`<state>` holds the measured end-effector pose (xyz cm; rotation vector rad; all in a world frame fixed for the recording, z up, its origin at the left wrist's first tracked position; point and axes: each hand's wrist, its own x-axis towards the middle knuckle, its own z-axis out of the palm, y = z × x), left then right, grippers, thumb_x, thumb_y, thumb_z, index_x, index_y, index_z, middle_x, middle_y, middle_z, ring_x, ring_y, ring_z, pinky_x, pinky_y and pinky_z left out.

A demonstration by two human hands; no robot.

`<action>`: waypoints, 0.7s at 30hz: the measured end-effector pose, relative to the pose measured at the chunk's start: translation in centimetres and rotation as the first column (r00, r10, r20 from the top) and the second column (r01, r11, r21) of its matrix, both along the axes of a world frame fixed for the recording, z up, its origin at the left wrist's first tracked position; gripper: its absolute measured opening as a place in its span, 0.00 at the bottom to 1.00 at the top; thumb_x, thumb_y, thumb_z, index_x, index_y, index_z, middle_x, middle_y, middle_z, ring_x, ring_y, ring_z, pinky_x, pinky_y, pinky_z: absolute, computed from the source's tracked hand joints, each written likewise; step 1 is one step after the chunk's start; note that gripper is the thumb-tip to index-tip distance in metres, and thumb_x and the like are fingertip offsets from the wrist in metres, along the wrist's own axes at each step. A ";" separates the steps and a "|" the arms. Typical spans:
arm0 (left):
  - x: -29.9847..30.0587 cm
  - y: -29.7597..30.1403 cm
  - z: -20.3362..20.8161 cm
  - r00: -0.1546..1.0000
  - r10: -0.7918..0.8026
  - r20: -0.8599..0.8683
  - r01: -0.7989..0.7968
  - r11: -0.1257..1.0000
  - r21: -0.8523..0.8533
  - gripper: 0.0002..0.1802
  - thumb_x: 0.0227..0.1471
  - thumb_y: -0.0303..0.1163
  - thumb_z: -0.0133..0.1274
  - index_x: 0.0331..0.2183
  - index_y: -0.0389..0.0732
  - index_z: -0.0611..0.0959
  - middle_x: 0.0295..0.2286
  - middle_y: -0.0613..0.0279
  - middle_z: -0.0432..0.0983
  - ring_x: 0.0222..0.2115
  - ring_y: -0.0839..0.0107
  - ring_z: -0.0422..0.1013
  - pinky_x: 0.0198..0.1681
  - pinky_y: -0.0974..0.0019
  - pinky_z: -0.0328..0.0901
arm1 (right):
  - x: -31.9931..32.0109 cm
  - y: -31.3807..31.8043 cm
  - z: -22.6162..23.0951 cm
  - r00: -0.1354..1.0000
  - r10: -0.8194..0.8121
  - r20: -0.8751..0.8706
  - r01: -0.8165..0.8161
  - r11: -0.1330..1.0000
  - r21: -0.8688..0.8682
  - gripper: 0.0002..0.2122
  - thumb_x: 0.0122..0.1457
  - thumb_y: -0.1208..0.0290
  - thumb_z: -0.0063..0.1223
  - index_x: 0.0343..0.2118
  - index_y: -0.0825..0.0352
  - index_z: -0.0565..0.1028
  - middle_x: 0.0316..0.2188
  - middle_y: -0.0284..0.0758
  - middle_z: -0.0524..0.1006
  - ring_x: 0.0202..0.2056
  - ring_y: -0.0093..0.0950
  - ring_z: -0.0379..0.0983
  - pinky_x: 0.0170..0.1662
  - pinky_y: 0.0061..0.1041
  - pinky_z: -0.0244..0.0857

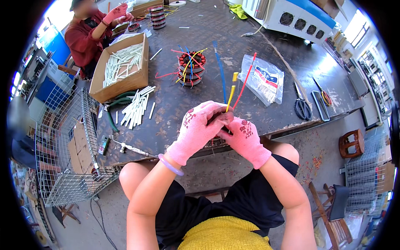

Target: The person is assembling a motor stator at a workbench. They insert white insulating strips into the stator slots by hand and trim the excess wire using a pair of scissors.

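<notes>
The left hand (198, 129), in a pink knit glove with dark smudges at the fingers, is curled tight, thumb and fingers pinching near the base of the yellow lead (231, 91); the right hand (246, 141), gloved alike, is bent in against it, but its fingertips are tucked away, so what they grip is hard to judge. The blue lead (221, 77) and the red lead (245, 80) rise beside the yellow one, all three over the near edge of the bench (171, 98); whatever sits beneath the hands is mostly hidden. The leads look light and springy, stiff enough to stand up yet easy to bend, with smooth skins that may slide in a loose pinch; low down, close to the root, seems the surest hold. The coil (191, 77) on the bench looks dense and heavy, a ringed, ridged cylinder better taken round its sides than by its bright, thin wires. Pale, straight tubes (137, 106) lie scattered beside a cardboard box (139, 79) of the same, near a crinkled clear bag (264, 79) and dark-handled scissors (303, 109).
</notes>
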<state>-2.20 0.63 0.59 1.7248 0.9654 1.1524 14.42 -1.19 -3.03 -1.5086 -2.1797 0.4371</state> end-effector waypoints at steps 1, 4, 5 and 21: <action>0.1 0.1 0.1 0.999 0.003 -0.033 -0.001 0.999 0.049 0.08 0.50 0.20 0.53 0.35 0.34 0.83 0.30 0.59 0.80 0.31 0.69 0.77 0.37 0.67 0.70 | 0.0 -0.1 0.0 1.000 -0.002 0.006 0.002 1.000 0.006 0.10 0.57 0.61 0.58 0.31 0.64 0.75 0.32 0.37 0.77 0.35 0.40 0.76 0.37 0.38 0.70; 0.3 0.0 -0.5 0.999 0.030 -0.017 -0.027 0.990 0.142 0.07 0.51 0.21 0.54 0.34 0.36 0.83 0.28 0.58 0.79 0.29 0.68 0.76 0.35 0.67 0.70 | 0.4 -0.1 -0.8 0.998 0.041 0.046 -0.041 0.999 -0.015 0.09 0.57 0.64 0.57 0.33 0.64 0.74 0.33 0.38 0.77 0.37 0.41 0.76 0.38 0.38 0.70; 0.3 -0.1 -0.9 0.999 0.044 0.004 -0.044 0.986 0.161 0.06 0.51 0.21 0.55 0.34 0.36 0.84 0.28 0.58 0.79 0.29 0.68 0.76 0.35 0.67 0.70 | 0.3 -0.3 -1.1 0.998 0.043 0.035 -0.043 0.999 0.003 0.09 0.56 0.65 0.58 0.33 0.64 0.74 0.33 0.38 0.77 0.37 0.41 0.76 0.38 0.38 0.70; -13.1 6.7 -4.8 0.404 0.495 -0.769 -0.404 0.851 0.336 0.17 0.54 0.40 0.57 0.43 0.40 0.79 0.39 0.52 0.79 0.42 0.54 0.75 0.44 0.52 0.69 | 1.5 -7.2 1.2 0.892 -0.154 -0.424 -0.066 0.886 -0.460 0.16 0.58 0.63 0.58 0.46 0.65 0.77 0.31 0.36 0.78 0.28 0.28 0.76 0.35 0.28 0.70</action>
